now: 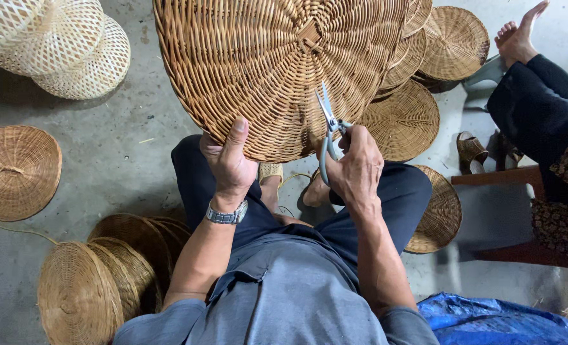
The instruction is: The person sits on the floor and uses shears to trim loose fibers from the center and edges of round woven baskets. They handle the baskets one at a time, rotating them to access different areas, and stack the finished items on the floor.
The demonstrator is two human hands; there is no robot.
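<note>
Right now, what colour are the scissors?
Silvery grey metal scissors, seen best in the head view.

Beneath you runs a bare grey concrete floor (137,128), scuffed and stained. At your far left one flat round woven lid (17,171) lies alone on it, and above that sit pale open-weave bamboo domes (67,45), overlapping each other. By your left knee a row of brown wicker lids (99,281) leans together on edge (how many, you cannot tell). Ahead to the right more wicker discs (424,76) lie overlapped in a heap, and another disc (438,214) rests by your right thigh. A crumpled blue tarp (495,319) covers the near right corner.
</note>
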